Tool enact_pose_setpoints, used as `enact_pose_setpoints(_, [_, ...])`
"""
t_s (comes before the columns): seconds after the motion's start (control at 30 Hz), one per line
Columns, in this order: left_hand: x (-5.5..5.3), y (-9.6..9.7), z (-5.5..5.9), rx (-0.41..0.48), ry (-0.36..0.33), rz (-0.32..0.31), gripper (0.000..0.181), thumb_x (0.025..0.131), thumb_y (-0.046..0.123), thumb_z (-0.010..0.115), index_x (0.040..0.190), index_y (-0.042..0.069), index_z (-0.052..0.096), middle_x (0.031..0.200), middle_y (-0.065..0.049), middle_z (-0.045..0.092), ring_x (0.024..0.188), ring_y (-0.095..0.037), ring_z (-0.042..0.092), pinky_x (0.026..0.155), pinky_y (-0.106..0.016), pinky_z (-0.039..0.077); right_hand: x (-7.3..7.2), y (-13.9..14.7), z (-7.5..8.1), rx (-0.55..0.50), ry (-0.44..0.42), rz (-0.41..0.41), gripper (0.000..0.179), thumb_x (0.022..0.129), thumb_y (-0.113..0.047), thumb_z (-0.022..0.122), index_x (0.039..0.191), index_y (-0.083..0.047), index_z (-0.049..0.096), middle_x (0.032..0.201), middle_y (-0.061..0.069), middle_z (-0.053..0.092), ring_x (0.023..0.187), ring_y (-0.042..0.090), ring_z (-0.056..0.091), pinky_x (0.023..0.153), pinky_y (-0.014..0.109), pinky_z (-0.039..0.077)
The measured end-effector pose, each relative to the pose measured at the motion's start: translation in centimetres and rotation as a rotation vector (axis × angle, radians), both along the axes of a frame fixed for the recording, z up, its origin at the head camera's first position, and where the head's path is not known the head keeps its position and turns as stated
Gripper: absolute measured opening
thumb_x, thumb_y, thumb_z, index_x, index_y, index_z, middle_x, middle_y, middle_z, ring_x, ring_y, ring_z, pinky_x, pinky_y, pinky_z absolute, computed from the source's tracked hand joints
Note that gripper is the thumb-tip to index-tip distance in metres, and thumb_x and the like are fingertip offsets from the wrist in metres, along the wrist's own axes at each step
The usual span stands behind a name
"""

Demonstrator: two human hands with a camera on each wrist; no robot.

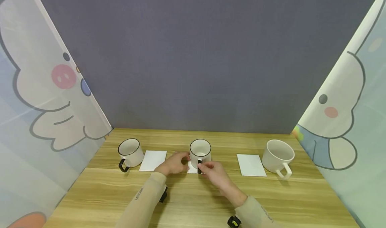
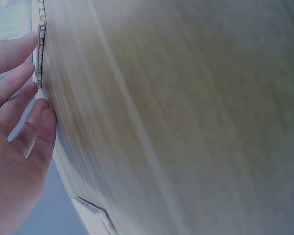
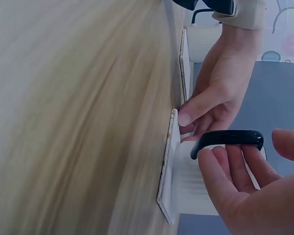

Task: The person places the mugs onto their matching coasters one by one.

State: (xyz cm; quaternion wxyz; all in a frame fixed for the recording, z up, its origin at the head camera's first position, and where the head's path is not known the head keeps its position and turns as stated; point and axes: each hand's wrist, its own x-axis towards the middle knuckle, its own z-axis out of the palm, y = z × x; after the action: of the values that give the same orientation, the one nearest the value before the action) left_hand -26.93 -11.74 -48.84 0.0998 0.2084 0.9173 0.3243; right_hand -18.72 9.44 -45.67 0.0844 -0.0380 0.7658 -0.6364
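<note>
A white mug (image 1: pixel 200 149) with a dark rim and black handle stands in the middle, on a white square coaster (image 1: pixel 192 169). My right hand (image 1: pixel 213 174) has its fingertips against the side of the black handle (image 3: pixel 230 137); the thumb is apart from the handle in the right wrist view. At the coaster's left edge is my left hand (image 1: pixel 176 163), its fingers curved and spread; the left wrist view shows nothing held between them. The thumb lies close to the coaster edge in the right wrist view, and I cannot tell whether it touches.
Another black-handled mug (image 1: pixel 130 153) stands at the left beside a white coaster (image 1: pixel 153 160). At the right, a larger all-white mug (image 1: pixel 277 158) stands beside a third coaster (image 1: pixel 251 165). A grey panel (image 1: pixel 199 60) rises behind the wooden table (image 1: pixel 193 201).
</note>
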Motion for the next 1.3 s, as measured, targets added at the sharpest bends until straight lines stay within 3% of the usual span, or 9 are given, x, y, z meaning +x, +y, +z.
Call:
enact_pose_setpoints(0.4, [0.1,0.0,0.3,-0.004,0.006,0.0,0.024,0.083,0.013,0.081,0.102,0.014,0.066,0.145,-0.011,0.057,0.136,-0.041,0.045,0.113,-0.059,0.034,0.3,0.9,0.8,0.044,0.032,0.02,0.028,0.099,-0.021,0.066,0.1,0.007,0.07,0.093,0.017,0.067,0.088,0.029,0.065,0.084,0.048,0.058])
enact_pose_setpoints(0.7, [0.0,-0.1,0.1,0.0,0.01,0.001,0.024,0.083,0.012,0.081,0.101,0.014,0.066,0.144,-0.012,0.058,0.134,-0.04,0.046,0.112,-0.058,0.036,0.7,2.1,1.9,0.075,0.098,0.02,0.025,0.1,-0.015,0.065,0.099,0.01,0.069,0.087,0.009,0.067,0.083,0.019,0.064,0.08,0.041,0.06])
enact_pose_setpoints(1.03, [0.0,-0.1,0.0,0.011,-0.01,-0.003,0.023,0.084,0.011,0.081,0.101,0.014,0.065,0.146,-0.012,0.056,0.137,-0.042,0.044,0.113,-0.058,0.034,1.1,4.1,3.4,0.139,0.141,0.038,0.023,0.101,-0.018,0.063,0.098,0.003,0.072,0.089,0.009,0.068,0.09,0.029,0.067,0.082,0.039,0.06])
enact_pose_setpoints(1.3, [0.0,0.0,0.1,0.019,-0.011,-0.008,0.023,0.083,0.011,0.081,0.1,0.014,0.065,0.145,-0.013,0.057,0.136,-0.042,0.044,0.112,-0.059,0.035,1.5,5.3,5.1,0.224,0.193,0.014,0.023,0.101,-0.019,0.064,0.098,0.002,0.073,0.088,0.005,0.07,0.084,0.019,0.067,0.08,0.038,0.06])
